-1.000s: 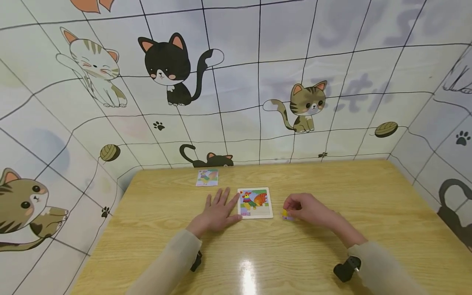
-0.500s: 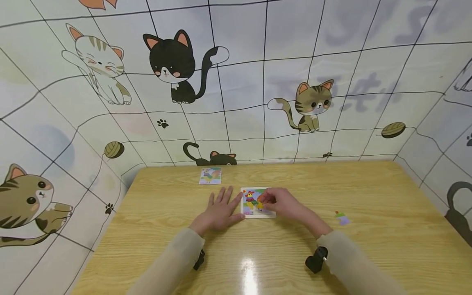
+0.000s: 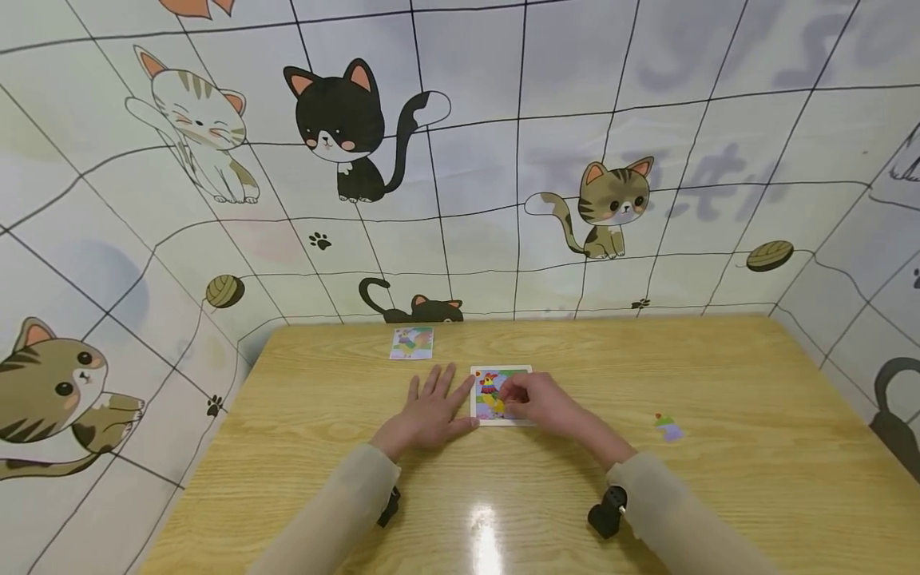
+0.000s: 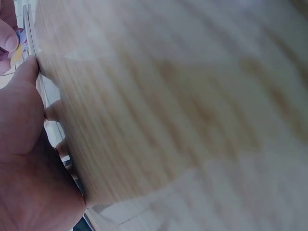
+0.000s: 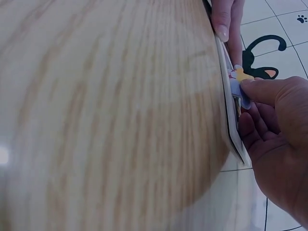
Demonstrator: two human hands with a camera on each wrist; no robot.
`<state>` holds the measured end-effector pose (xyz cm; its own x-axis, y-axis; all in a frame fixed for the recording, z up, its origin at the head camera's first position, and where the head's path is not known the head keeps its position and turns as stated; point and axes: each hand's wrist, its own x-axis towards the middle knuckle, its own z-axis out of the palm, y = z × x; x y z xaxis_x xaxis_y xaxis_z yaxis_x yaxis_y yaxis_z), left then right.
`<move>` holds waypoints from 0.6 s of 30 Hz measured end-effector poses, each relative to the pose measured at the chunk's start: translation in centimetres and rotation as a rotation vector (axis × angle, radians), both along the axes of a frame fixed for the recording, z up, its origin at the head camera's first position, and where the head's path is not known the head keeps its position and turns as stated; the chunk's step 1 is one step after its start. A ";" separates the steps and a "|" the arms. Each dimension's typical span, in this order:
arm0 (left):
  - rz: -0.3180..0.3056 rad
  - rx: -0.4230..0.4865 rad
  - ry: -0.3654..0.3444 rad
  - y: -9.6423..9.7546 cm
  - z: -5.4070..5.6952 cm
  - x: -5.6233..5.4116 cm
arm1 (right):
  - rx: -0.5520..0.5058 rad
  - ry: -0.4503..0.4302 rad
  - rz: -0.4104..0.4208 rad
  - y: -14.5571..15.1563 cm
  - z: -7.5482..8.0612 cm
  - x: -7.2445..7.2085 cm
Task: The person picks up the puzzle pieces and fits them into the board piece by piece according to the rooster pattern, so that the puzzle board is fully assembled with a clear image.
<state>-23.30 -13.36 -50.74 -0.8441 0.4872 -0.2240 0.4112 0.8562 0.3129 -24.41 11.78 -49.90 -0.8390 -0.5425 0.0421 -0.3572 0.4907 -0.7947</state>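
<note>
A small white-framed jigsaw puzzle [image 3: 485,422] with a colourful rooster picture lies flat on the wooden table. My left hand [image 3: 431,411] rests on the table with fingers spread, its thumb and index fingertip at the frame's left edge. Over the right half of the puzzle, my right hand [image 3: 546,403] pinches a yellow and lilac puzzle piece [image 5: 244,83] between thumb and fingers. In the right wrist view the piece stands tilted just over the frame. The right hand hides part of the rooster picture in the head view.
Off to the right lies a loose puzzle piece [image 3: 668,427] in green and lilac. A rooster picture card [image 3: 412,343] sits near the table's back left edge. Behind the wooden table [image 3: 345,375] hangs a wall cover [image 3: 474,184] printed with cats.
My right hand has carried the puzzle piece leftward from the table onto the puzzle, uncovering the loose piece at right. My left hand has stayed at the frame.
</note>
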 end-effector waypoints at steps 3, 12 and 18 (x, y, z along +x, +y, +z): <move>-0.001 0.003 0.006 0.0 0.0 0.0 | 0.014 0.029 -0.011 -0.2 -0.2 0.0; -0.017 0.011 0.011 0.2 1.1 0.5 | 0.036 0.122 -0.004 -0.2 -0.5 0.2; -0.011 0.006 0.007 0.2 1.1 0.6 | 0.038 0.118 0.000 -0.3 -0.5 0.4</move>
<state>-22.74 -13.16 -49.61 -0.8404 0.4976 -0.2147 0.4226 0.8498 0.3150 -24.00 11.45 -50.43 -0.8293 -0.5458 0.1199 -0.4473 0.5198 -0.7278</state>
